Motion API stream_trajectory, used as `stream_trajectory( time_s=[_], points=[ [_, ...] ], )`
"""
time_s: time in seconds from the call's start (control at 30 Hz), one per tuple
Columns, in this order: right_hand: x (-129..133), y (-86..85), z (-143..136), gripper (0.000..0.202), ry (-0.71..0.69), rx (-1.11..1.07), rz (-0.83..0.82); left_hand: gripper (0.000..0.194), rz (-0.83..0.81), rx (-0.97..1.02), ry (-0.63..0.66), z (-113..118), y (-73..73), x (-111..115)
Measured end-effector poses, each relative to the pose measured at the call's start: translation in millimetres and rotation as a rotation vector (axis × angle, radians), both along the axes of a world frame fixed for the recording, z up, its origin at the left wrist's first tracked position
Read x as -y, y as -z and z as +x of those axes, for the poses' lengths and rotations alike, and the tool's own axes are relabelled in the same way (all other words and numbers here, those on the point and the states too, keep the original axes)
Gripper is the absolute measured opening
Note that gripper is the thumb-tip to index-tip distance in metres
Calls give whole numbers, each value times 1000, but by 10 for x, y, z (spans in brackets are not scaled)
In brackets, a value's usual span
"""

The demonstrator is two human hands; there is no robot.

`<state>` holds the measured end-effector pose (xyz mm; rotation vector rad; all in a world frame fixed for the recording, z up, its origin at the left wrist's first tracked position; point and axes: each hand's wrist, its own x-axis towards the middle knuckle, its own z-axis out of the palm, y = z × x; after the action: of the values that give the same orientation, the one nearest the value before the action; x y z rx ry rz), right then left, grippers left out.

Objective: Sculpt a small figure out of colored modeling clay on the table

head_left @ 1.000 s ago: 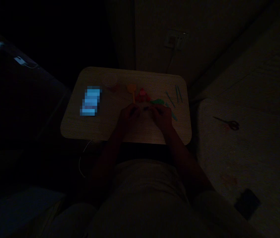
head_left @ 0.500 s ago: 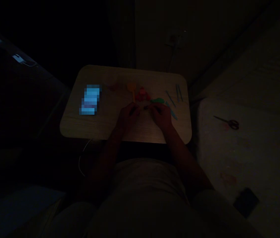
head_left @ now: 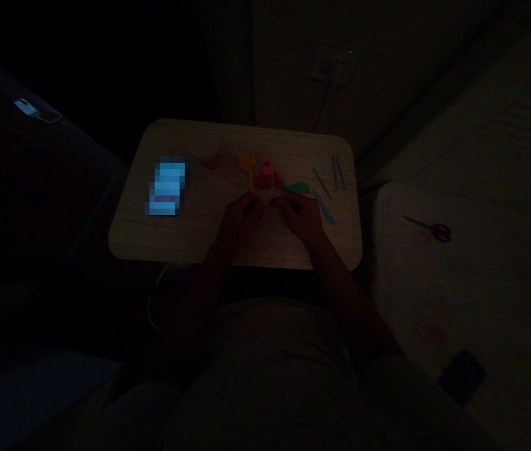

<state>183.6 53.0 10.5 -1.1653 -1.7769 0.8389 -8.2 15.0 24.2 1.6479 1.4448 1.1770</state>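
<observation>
The scene is very dark. My left hand and my right hand rest close together on a small wooden lap table, fingertips almost meeting over a small dark piece that I cannot make out. Just beyond the fingers lie a red clay figure, an orange spoon-like tool and a green clay piece. Whether either hand grips anything is hidden by the dark.
A lit phone screen lies on the table's left. Thin teal modelling tools lie at its right, a pale cup at the back. Scissors and a dark flat object lie on the bed to the right.
The view has shifted slightly, so the table sits a little lower left in frame. Both hands stay together at the table's middle with only small finger movement.
</observation>
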Motion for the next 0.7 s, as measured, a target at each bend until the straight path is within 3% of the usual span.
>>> stream_trajectory(
  time_s=[0.7],
  points=[
    [6,-44,6,30,-21,68,25,14,3,-16,-8,11,-26,18]
  ],
)
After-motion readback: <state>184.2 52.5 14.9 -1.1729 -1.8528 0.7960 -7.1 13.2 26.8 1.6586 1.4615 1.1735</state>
